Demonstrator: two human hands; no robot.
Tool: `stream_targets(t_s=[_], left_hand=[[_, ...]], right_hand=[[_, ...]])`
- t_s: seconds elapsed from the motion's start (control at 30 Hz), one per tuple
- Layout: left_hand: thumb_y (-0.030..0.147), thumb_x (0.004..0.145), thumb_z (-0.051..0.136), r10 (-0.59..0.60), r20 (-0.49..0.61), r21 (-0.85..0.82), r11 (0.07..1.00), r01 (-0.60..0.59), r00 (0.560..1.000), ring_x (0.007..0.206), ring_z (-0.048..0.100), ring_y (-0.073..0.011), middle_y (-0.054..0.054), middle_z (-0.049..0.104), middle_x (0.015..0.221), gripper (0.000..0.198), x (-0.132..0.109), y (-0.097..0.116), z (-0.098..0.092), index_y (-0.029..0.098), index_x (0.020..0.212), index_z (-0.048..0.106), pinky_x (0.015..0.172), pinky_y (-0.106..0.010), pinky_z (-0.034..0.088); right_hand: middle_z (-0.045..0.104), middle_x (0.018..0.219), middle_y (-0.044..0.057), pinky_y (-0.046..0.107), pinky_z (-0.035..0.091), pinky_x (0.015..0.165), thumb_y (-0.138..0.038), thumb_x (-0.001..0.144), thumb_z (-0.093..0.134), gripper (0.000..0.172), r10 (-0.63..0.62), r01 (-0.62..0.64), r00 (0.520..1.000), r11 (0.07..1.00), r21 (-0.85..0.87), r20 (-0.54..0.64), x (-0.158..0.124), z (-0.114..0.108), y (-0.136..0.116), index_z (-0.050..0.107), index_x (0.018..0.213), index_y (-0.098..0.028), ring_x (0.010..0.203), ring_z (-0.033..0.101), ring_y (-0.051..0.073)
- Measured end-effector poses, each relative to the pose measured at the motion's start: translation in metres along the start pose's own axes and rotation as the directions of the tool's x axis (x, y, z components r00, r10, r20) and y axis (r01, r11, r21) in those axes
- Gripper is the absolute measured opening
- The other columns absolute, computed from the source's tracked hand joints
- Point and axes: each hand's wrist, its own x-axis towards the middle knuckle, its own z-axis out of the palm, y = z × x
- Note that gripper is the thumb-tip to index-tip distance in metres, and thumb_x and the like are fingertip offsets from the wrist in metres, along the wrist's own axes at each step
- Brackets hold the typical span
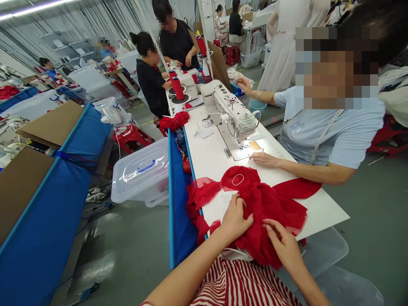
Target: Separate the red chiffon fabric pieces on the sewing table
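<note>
A heap of thin red fabric (258, 208) lies bunched on the near end of the white sewing table, with a pale oval ring on top. My left hand (236, 219) is at the left side of the heap, its fingers bent over the cloth and its thumb pressing into it. Under those fingertips lies a white printed paper (225, 202). My right hand (283, 239) rests at the heap's right side, fingers loosely apart and touching the folds. Some red cloth hangs over the table's left edge.
Beyond the fabric stands a white sewing machine (229, 112) with its lamp lit. A co-worker's hand (264, 160) lies beside it. Left are a blue cloth trough (180, 212) and a lidded clear bin (142, 170). Red thread cones (178, 89) stand farther back.
</note>
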Motion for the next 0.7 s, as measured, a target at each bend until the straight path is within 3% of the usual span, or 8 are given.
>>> stream_targets(t_s=[0.1,0.23,0.33,0.47,0.57,0.7], left_hand=[[0.002,0.064,0.05,0.014,0.003,-0.068,0.998,-0.014,1.0,0.122,0.045,-0.0247,-0.014,0.042,0.128,0.05,0.001,-0.01,0.002,0.017,0.112,0.048,0.111,-0.044,0.035],[0.0,0.062,0.043,0.021,0.016,-0.108,0.994,-0.019,1.0,0.128,0.041,-0.0229,-0.014,0.042,0.132,0.066,-0.001,-0.018,-0.002,0.017,0.126,0.041,0.115,-0.044,0.03],[0.0,0.064,0.044,0.047,0.02,0.005,0.999,-0.047,0.999,0.135,0.035,-0.0262,-0.016,0.034,0.141,0.073,-0.008,-0.018,-0.006,0.016,0.135,0.037,0.114,-0.046,0.031],[0.001,0.067,0.045,0.068,-0.005,0.304,0.95,-0.063,0.998,0.141,0.022,-0.0354,-0.02,0.027,0.148,0.066,-0.017,-0.012,-0.007,0.013,0.132,0.042,0.114,-0.058,0.024],[0.005,0.072,0.047,0.075,-0.025,0.397,0.916,-0.059,0.997,0.14,0.026,-0.036,-0.019,0.033,0.145,0.054,-0.02,-0.008,-0.007,0.015,0.125,0.048,0.113,-0.061,0.024],[0.007,0.074,0.05,0.082,-0.021,0.399,0.914,-0.067,0.996,0.137,0.032,-0.0359,-0.02,0.037,0.141,0.045,-0.019,-0.004,-0.009,0.014,0.119,0.053,0.112,-0.06,0.028]], right_hand=[[0.074,0.076,0.008,0.036,0.053,0.063,-0.059,0.081,0.044,0.044,0.074,-0.074,0.997,0.997,-0.013,-0.032,0.013,0.004,0.002,0.066,0.086,-0.022,0.064,0.068,0.024],[0.07,0.064,0.004,0.035,0.048,0.057,-0.061,0.072,0.059,0.036,0.125,-0.131,0.988,0.989,-0.071,-0.088,0.023,0.013,-0.001,0.063,0.072,-0.025,0.061,0.064,0.025],[0.063,0.057,0.001,0.033,0.045,0.054,-0.058,0.07,0.058,0.033,0.104,-0.112,0.986,0.992,-0.057,-0.128,0.022,0.018,-0.002,0.06,0.069,-0.025,0.053,0.058,0.022],[0.066,0.078,0.007,0.034,0.05,0.065,-0.059,0.079,0.046,0.038,0.063,-0.062,0.971,0.998,0.01,-0.23,0.017,0.015,-0.004,0.056,0.087,-0.022,0.07,0.062,0.023],[0.063,0.095,0.011,0.038,0.049,0.072,-0.057,0.081,0.046,0.042,0.037,-0.043,0.956,0.999,-0.015,-0.291,0.01,0.011,-0.01,0.054,0.099,-0.021,0.077,0.059,0.023],[0.066,0.081,0.006,0.042,0.046,0.076,-0.054,0.068,0.065,0.029,0.001,-0.011,0.99,0.998,-0.069,-0.143,0.004,0.012,-0.019,0.064,0.077,-0.026,0.078,0.06,0.028]])
